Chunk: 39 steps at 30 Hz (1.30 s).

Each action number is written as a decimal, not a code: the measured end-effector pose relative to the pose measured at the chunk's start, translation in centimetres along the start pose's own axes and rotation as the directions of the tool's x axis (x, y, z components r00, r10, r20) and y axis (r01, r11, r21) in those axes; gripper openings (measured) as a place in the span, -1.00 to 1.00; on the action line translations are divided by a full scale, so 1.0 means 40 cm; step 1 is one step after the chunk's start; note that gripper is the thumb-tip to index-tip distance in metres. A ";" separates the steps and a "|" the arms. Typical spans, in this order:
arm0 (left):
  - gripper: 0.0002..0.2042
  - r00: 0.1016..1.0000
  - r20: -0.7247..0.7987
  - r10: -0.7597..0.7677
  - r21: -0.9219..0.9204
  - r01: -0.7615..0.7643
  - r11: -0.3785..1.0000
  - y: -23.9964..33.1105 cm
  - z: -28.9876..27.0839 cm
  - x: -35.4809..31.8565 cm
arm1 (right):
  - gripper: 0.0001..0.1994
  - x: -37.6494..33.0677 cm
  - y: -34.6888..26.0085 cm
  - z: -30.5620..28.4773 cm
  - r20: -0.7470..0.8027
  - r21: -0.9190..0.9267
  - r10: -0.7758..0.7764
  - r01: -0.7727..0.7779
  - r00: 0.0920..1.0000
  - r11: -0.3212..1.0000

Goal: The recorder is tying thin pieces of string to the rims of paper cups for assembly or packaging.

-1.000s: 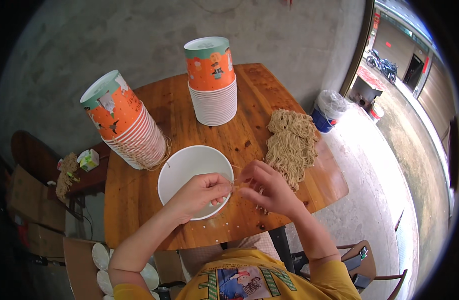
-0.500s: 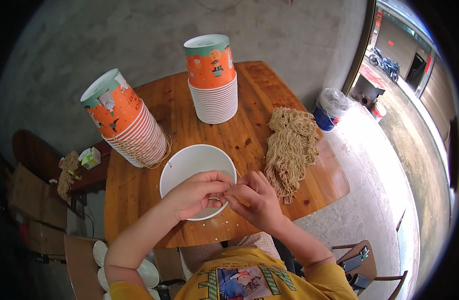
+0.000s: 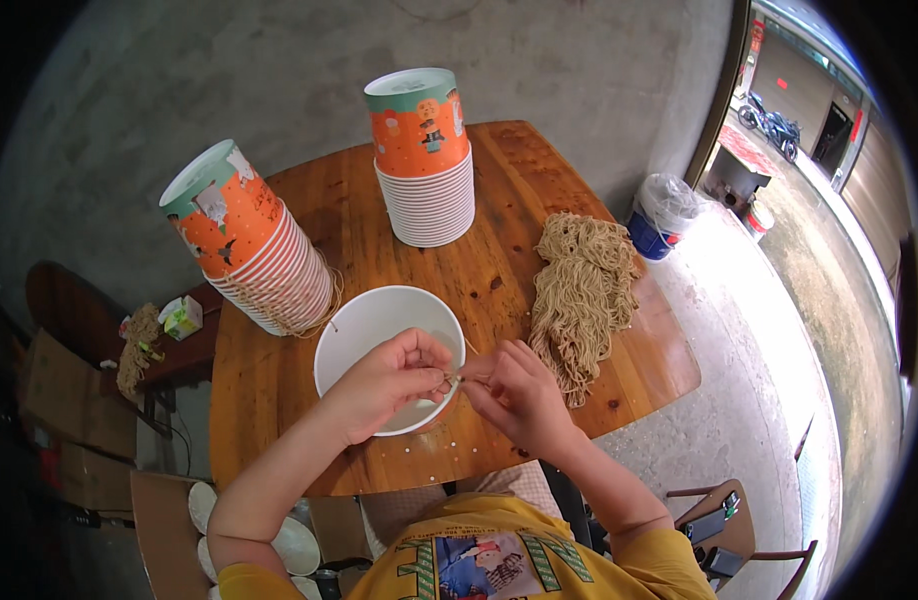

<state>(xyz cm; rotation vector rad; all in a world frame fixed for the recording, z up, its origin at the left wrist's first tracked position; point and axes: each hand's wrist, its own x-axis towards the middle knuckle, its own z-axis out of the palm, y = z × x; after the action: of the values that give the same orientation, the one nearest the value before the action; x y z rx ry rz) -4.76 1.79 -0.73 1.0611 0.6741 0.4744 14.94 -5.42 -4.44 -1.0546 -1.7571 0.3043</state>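
Note:
A white paper bucket (image 3: 354, 318) stands on the wooden table with its mouth up, tilted a little toward me. My left hand (image 3: 394, 382) reaches over its mouth, thumb and fingers pinched together at the right side of the rim. Just outside that rim, my right hand (image 3: 519, 392) pinches from the other side, fingertips close to the left ones. A thin beige cord (image 3: 471, 347) shows by the right fingers; its end between the fingertips is tiny and partly hidden. At the bucket's left rim a short bit of cord (image 3: 334, 326) pokes through the wall.
Two stacks of upturned orange-and-green paper buckets stand behind, one at left (image 3: 241, 235) with loose cord on it, one at centre (image 3: 424, 150). A heap of beige cords (image 3: 584, 300) lies at right. A blue pail (image 3: 654, 235) is on the floor.
The bucket has shifted slightly left. My right hand has moved a little right and down, and the left fingers have lifted and spread somewhat while the pinch stays at the rim.

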 end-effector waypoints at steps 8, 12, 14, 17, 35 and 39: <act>-0.79 0.955 -0.032 0.295 0.576 -0.223 0.786 -0.008 0.042 -0.006 | -0.85 0.016 -0.011 0.009 0.019 0.015 0.133 -0.133 0.991 0.991; -0.77 0.940 0.052 0.338 0.652 -0.288 0.701 -0.016 0.031 -0.006 | -0.86 0.020 -0.010 0.015 -0.009 0.023 0.138 -0.138 0.990 0.990; -0.77 0.925 0.091 0.369 0.664 -0.333 0.669 -0.017 0.026 -0.003 | -0.85 0.020 -0.008 0.020 -0.019 0.022 0.135 -0.134 0.991 0.991; -0.81 0.948 0.036 0.318 0.675 -0.258 0.691 -0.007 0.028 0.001 | -0.85 0.019 -0.010 0.024 -0.033 0.003 0.129 -0.129 0.991 0.992; -0.92 0.944 -0.193 0.269 0.672 -0.072 0.737 -0.011 0.053 -0.015 | -0.78 0.019 0.001 0.040 -0.113 -0.122 -0.045 0.031 0.993 0.992; -0.91 0.940 -0.182 0.288 0.597 -0.127 0.792 -0.024 0.040 -0.004 | -0.78 0.018 0.000 0.037 -0.109 -0.109 -0.051 0.039 0.993 0.993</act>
<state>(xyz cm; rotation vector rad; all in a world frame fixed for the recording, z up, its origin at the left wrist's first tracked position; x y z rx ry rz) -3.72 0.26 -1.03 1.6860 0.9807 0.6323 13.59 -4.46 -4.65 -1.0852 -1.7095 0.1216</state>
